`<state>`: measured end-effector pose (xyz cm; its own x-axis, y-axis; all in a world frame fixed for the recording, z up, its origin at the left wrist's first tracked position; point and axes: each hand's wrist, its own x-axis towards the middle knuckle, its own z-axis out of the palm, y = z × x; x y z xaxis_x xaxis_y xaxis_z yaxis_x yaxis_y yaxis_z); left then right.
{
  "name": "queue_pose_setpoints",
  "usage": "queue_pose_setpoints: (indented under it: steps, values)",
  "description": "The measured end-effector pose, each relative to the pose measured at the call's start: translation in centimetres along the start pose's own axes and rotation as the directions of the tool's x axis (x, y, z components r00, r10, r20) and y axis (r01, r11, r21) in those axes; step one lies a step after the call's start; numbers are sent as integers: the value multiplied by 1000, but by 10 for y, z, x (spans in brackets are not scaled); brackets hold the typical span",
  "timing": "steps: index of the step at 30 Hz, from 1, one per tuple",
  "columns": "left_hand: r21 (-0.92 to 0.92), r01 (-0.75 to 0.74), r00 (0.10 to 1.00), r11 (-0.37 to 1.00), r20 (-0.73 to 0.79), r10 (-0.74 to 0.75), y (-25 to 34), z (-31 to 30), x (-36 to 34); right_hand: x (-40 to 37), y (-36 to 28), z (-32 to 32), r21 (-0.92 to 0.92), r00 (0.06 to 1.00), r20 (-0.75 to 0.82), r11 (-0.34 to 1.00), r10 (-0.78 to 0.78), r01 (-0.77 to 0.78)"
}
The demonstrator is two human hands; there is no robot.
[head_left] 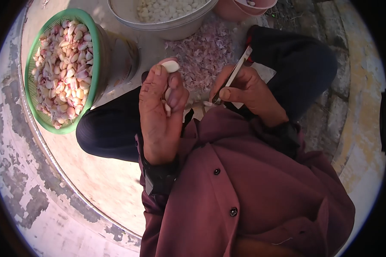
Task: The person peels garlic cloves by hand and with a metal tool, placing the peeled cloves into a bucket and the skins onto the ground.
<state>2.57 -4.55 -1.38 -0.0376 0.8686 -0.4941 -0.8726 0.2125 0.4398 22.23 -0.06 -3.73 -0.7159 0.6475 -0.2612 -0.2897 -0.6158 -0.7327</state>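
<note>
Peeled white garlic cloves are in my left hand: one clove shows at the fingertips, and others are tucked between the curled fingers and palm. To its right, my right hand is closed on a knife with a pale handle that points up and away. The dark lower end of the knife is near the thumb, beside a small pale piece at the fingertips. The two hands are apart, above my lap.
A green-rimmed basket of unpeeled cloves stands at the left. At the top are a metal basin of peeled cloves and a pink bowl. Garlic skins lie on the ground between my knees.
</note>
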Motion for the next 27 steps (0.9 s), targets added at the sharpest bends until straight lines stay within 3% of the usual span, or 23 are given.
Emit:
queue_pose_setpoints:
  steps: [2,4,6,7,9,10,12,14,16,17,18,20,21,24,26,27]
  values:
    - [11,-26,996,1000,82,25,13,9,10,7,13,-17,-389,988,-115,920,-103,51]
    - [2,-78,978,997,197,76,30,16,27,8,16,-22,-456,981,-160,890,-110,26]
    - [157,-235,954,959,226,197,52,38,50,9,9,-21,-462,974,-221,884,-39,-69]
    - [307,-344,933,887,222,285,59,49,63,10,9,-20,-468,974,-216,882,-64,-46]
    - [194,-242,948,951,257,189,70,45,96,11,14,-17,-456,965,-258,887,-53,-74]
    - [329,-299,920,896,349,179,71,37,106,11,13,-15,-437,968,-250,896,-35,-80]
    - [161,-153,950,975,294,100,62,23,118,11,17,-16,-442,973,-228,893,-22,-84]
    - [61,-63,991,996,124,55,50,23,108,9,24,-20,-459,971,-239,881,5,-117]
    - [-8,4,995,1000,98,-4,38,12,92,7,28,-20,-461,969,-245,876,26,-140]
    - [36,-10,999,999,34,9,29,9,81,7,29,-20,-456,969,-245,878,37,-149]
    - [16,44,997,999,66,-45,23,-5,76,6,41,-25,-504,970,-244,854,0,-127]
    - [184,66,994,981,79,-82,4,-34,61,14,33,-24,-539,954,-299,824,5,-173]
    - [259,67,997,964,-56,-54,-5,-31,47,11,22,-15,-519,935,-351,819,58,-245]
    - [369,55,994,928,-107,-16,-26,-41,23,22,46,-37,-558,939,-310,828,-146,-55]
    - [440,133,974,888,-226,-34,-36,-55,13,17,22,-20,-513,930,-342,856,-133,-67]
    - [444,118,977,888,-210,-25,-40,-63,12,15,13,-14,-455,919,-382,886,-100,-92]
